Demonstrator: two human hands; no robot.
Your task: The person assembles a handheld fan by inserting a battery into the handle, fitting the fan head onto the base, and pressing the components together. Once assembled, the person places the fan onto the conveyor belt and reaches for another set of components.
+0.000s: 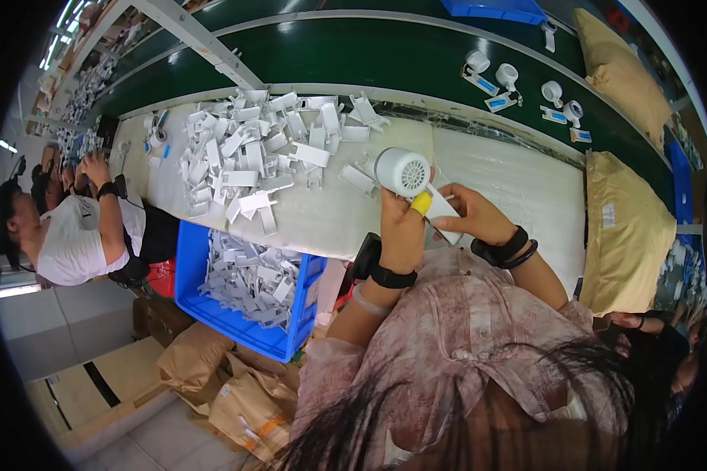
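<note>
Above the near edge of the table, my left hand (401, 239) grips a white handheld fan (404, 171), its round slotted grille facing up. A yellow covering (422, 204) wraps the tip of my left thumb. My right hand (485, 217) pinches a white plastic handle cover (445, 213) against the fan's lower part; whether the two are joined is hidden by my fingers. Left of my hands spreads a heap of similar white plastic covers (247, 149). One loose cover (359, 179) lies nearest the fan.
A blue crate (314, 302) full of white parts stands below the table's left edge. Beyond the table (518, 188) runs a green conveyor belt (369, 59) carrying several fan units (507, 76). Tan sacks (624, 231) stand at the right. At the left sits a co-worker (78, 235).
</note>
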